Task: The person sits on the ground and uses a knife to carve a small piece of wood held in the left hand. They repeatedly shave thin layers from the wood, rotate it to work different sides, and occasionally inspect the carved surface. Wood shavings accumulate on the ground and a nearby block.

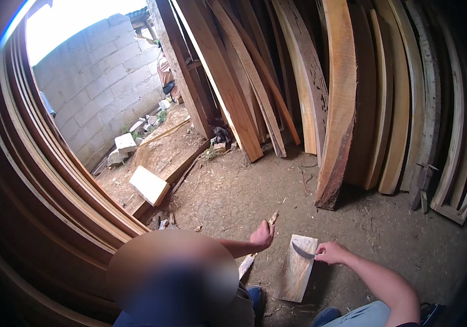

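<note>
— What's closest to us down here?

— A blurred patch at the lower left of the frame, and beside it, bottom right, a knee in grey cloth [361,316]. Both forearms rise from the lower edge.

— And the hands?

— The right hand [330,253] is closed round the handle of a curved dark blade [302,252], whose tip lies over the upper end of a pale wooden block [297,267]. That block lies flat on the dirt floor [375,229], lower centre. The left hand [261,236] is gripping a thin stick of wood [257,244], which runs from just above the fingers down past the wrist, just left of the block.

— What crowds the place?

— Tall planks [342,98] lean in a row across the top and right of the frame, their feet well beyond the block. Curved stacked boards [43,180] fill the left side. A whitish slab [149,185] rests on a beam at centre left, and behind it, upper left, stands a grey block wall [97,76] with rubble at its base.

— Anything between the hands and the block?

— Only the blade.
</note>
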Demonstrator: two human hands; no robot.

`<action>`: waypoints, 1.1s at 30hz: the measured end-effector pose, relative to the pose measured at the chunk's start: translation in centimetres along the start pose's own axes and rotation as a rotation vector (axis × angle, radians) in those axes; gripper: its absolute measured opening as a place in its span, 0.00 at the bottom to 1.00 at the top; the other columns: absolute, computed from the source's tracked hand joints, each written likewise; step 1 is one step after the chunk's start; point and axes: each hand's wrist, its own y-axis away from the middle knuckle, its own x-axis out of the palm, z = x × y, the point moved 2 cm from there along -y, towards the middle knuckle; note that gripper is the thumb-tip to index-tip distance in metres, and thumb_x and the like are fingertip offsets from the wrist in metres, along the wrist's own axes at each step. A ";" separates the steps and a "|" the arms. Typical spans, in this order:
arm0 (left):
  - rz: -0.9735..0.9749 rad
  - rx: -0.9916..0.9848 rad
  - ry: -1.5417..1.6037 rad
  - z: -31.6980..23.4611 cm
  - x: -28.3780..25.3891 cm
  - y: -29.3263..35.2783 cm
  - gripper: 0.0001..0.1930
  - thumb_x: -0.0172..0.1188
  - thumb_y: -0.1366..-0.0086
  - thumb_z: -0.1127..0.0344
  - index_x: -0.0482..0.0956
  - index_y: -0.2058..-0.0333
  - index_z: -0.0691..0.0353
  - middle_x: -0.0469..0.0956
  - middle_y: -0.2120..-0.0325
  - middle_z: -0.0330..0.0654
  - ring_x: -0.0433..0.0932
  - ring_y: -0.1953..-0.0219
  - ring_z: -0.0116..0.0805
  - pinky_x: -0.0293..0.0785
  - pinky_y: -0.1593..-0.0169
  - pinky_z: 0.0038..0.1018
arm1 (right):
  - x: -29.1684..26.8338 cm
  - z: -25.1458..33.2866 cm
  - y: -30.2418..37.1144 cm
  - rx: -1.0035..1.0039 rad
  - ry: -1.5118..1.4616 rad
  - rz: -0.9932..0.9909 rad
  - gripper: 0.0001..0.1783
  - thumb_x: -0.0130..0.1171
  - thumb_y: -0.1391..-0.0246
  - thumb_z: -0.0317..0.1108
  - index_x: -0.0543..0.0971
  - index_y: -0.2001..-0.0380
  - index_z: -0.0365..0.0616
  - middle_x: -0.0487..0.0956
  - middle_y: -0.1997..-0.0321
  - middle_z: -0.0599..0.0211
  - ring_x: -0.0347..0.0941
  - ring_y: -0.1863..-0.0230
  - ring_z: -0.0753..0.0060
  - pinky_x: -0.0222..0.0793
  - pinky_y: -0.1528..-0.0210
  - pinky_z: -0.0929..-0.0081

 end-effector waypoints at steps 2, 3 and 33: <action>0.007 -0.030 -0.001 0.1 -0.1 -0.1 0.23 0.40 0.31 0.43 0.64 0.59 0.60 0.76 0.60 0.56 0.74 0.55 0.58 0.68 0.54 0.50 | 0.2 -0.4 -0.3 0.034 -0.044 0.078 0.16 0.63 0.52 0.46 0.81 0.62 0.50 0.83 0.62 0.62 0.79 0.58 0.60 0.72 0.54 0.64; 0.007 -0.032 -0.002 0.1 -0.1 -0.1 0.23 0.40 0.31 0.43 0.64 0.59 0.60 0.76 0.60 0.56 0.74 0.54 0.58 0.68 0.54 0.50 | 0.4 -1.0 -0.6 0.078 -0.086 0.104 0.16 0.63 0.51 0.46 0.81 0.63 0.50 0.83 0.62 0.62 0.79 0.58 0.61 0.72 0.54 0.64; 0.010 0.017 -0.064 0.8 0.6 -1.1 0.24 0.41 0.32 0.44 0.66 0.59 0.63 0.77 0.61 0.59 0.75 0.55 0.61 0.69 0.53 0.50 | 0.2 -3.4 -0.4 0.096 -0.285 -0.128 0.13 0.70 0.62 0.36 0.79 0.73 0.42 0.81 0.73 0.61 0.77 0.70 0.69 0.72 0.67 0.68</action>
